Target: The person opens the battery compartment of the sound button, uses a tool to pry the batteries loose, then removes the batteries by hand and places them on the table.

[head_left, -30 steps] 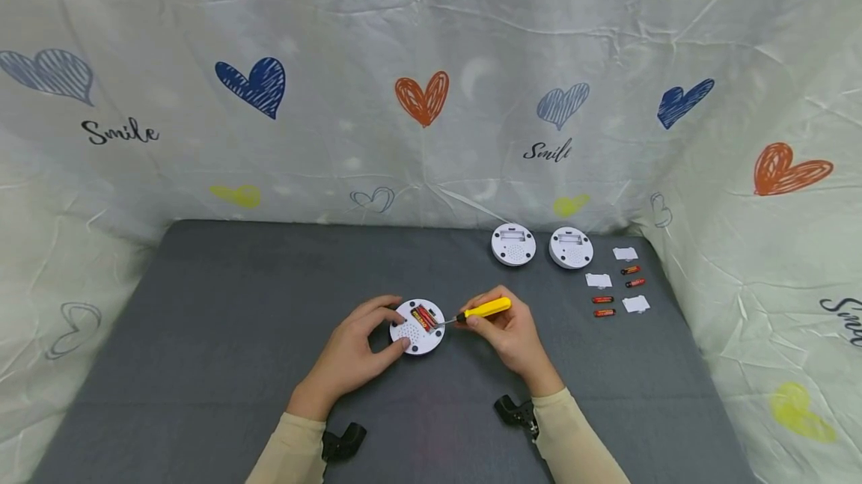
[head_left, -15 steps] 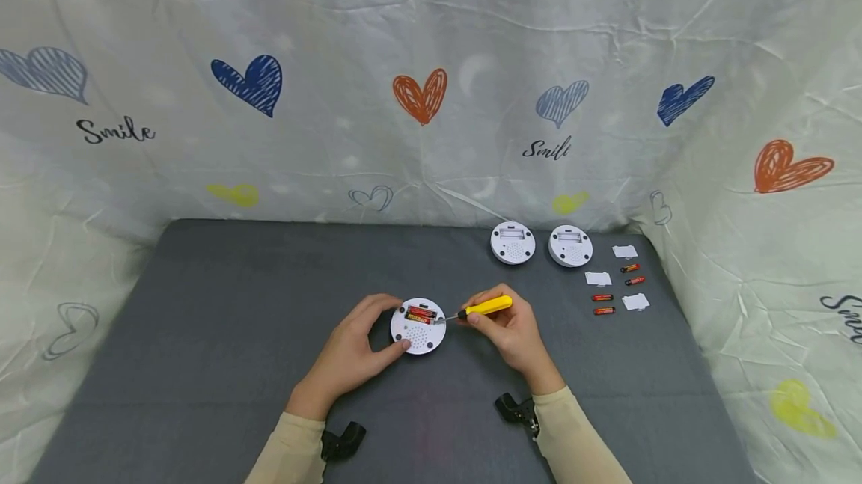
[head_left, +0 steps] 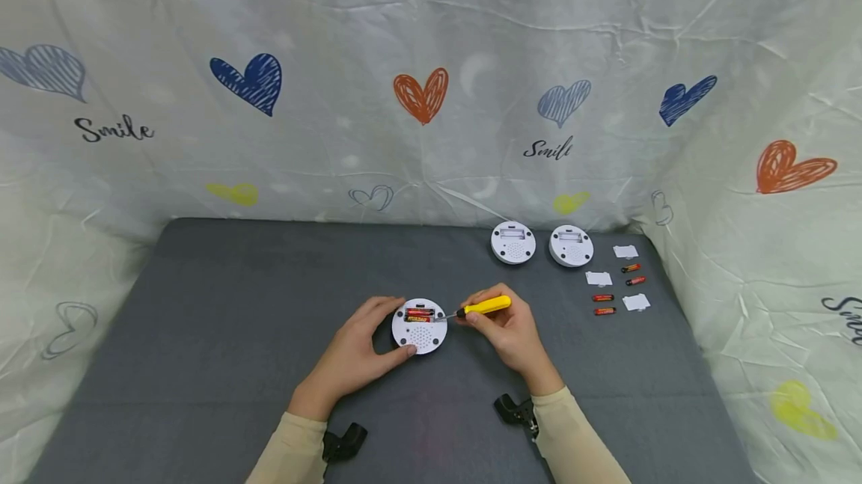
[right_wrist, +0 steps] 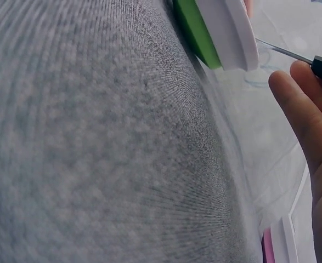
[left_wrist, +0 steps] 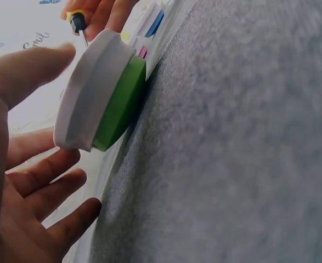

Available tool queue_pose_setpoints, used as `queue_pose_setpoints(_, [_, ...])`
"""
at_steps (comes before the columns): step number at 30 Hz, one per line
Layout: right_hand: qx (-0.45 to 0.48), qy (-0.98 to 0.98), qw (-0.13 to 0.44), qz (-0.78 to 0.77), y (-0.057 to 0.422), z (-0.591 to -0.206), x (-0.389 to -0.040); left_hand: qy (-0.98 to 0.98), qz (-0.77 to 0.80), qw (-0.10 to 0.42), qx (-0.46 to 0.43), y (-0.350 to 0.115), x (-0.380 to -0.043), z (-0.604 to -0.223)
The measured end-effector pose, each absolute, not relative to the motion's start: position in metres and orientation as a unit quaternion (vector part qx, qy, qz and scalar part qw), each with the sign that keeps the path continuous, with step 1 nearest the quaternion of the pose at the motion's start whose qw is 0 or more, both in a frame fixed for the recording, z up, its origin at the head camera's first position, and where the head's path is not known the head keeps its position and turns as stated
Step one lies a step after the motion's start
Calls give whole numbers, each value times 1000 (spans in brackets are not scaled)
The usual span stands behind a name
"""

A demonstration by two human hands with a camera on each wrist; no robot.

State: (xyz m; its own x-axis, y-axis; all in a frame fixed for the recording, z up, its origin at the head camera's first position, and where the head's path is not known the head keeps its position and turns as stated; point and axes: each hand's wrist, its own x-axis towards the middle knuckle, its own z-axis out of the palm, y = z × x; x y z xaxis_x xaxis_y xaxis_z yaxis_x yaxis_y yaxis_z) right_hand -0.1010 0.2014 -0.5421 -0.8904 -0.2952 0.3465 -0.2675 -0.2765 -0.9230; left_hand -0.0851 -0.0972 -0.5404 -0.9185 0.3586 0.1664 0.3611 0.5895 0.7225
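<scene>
In the head view, my left hand [head_left: 360,345] holds a round white device [head_left: 420,336] by its edge, thumb at the near side and fingers at the far left. The device lies back up, with two red batteries [head_left: 420,315] side by side in its compartment and a grid of holes below them. Its lower part [left_wrist: 122,104] shows green in the left wrist view. My right hand [head_left: 505,331] pinches a screwdriver [head_left: 488,306] by its yellow handle. The screwdriver's metal tip is at the right end of the batteries; whether it touches them is too small to tell.
Two more round white devices [head_left: 513,243] [head_left: 571,247] stand at the back of the grey table [head_left: 269,282], their compartments without batteries. To their right lie several loose batteries [head_left: 604,311] and white covers [head_left: 598,279]. A printed curtain [head_left: 323,95] encloses the table's back and sides.
The device has turned counterclockwise under my left hand, so its batteries now lie level instead of slanted. My left fingers have drawn back to its edge. The right hand and screwdriver have barely moved.
</scene>
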Motion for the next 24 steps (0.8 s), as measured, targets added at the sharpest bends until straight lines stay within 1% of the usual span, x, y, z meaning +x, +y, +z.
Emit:
queue_pose_setpoints(7, [-233, 602, 19, -763, 200, -545, -102, -894, -403, -18, -194, -94, -84, -541])
queue_pose_setpoints(15, [-231, 601, 32, -764, 198, -543, -98, -905, -381, -22, -190, -91, -83, -540])
queue_pose_setpoints(24, [-235, 621, 10, -748, 196, -540, -99, -909, -369, -20, -192, -91, -84, -542])
